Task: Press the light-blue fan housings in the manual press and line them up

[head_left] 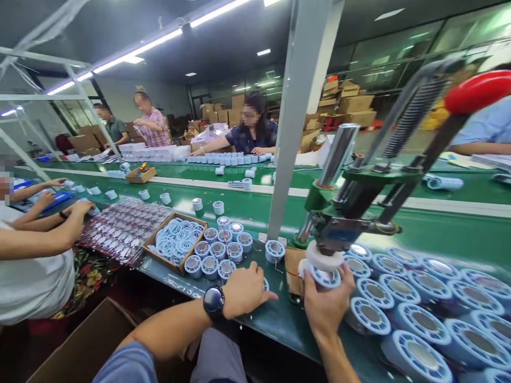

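Note:
My right hand (327, 306) is closed around a light-blue round housing (325, 277). It holds the housing under the white round pad (324, 256) of a hand press (339, 229), at a brown block (294, 271); whether pad and housing touch, I cannot tell. On the near bench edge, my left hand (245, 290), wearing a dark watch (214, 301), curls over another light-blue housing (265, 285), mostly hidden by the fingers. One more housing (275, 250) stands between the hands. Several housings with metal centres (217, 249) are grouped beyond my left hand.
Many larger-looking housings (423, 319) crowd the bench right of the press. A box of light-blue rings (178, 239) and bagged wired parts (123, 226) lie left. The press's red-knobbed lever (479, 90) and a grey post (293, 117) rise ahead. Co-workers sit left and opposite.

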Motion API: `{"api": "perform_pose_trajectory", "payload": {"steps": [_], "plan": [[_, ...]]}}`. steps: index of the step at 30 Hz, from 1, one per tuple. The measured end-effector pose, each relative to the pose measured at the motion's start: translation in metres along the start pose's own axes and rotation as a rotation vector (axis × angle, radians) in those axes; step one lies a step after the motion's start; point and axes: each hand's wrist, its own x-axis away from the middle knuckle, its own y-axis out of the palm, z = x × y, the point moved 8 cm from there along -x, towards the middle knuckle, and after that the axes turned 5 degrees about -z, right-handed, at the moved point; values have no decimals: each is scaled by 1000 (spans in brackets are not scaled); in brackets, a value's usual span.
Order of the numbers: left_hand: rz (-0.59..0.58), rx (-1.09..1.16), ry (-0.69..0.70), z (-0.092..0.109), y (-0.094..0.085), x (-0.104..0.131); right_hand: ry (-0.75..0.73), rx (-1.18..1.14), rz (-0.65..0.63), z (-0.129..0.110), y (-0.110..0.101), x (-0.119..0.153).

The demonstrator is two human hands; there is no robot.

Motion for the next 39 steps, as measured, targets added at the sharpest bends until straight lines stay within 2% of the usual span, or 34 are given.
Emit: {"api": "perform_pose_trajectory", "payload": {"steps": [2,5,6,8,9,11,14,16,18,20,21,23,26,28,29,32,35,37,39], "plan": [[117,51,-85,-39,-24,5,-159,33,-136,-15,11,20],[239,58,-357,-129,-67,23,-447,81,-515,-33,52,45],[251,54,-415,-157,-77,29,-523,112,-603,-36,65,47],[256,56,-504,-204,-87,37,-644,198,-701,-39,87,41],[249,60,-525,-220,-87,38,-690,243,-731,-40,96,35],[241,64,-548,-240,-82,39,-730,309,-762,-42,105,24],[274,63,-571,-248,-78,41,-694,281,-707,-54,98,25],[329,60,-594,-247,-85,47,-694,216,-698,-67,86,46],[412,56,-602,-239,-99,57,-734,183,-752,-77,77,77],[480,63,-581,-219,-106,68,-752,177,-821,-78,67,102],[488,87,-547,-203,-103,72,-732,168,-838,-74,60,109],[433,222,-398,-159,-78,70,-651,124,-820,-61,42,109],[270,533,-47,-72,-11,53,-526,60,-721,-35,10,91],[289,549,60,-31,24,41,-478,42,-669,-22,-8,78],[326,528,77,-20,37,35,-459,38,-654,-17,-15,73],[406,489,106,-11,58,25,-421,24,-641,-8,-27,65],[327,468,161,-14,65,24,-343,14,-621,0,-33,62],[286,440,127,-16,68,28,-274,6,-596,5,-34,62],[300,470,47,-18,66,32,-219,-8,-591,8,-30,65]]}}
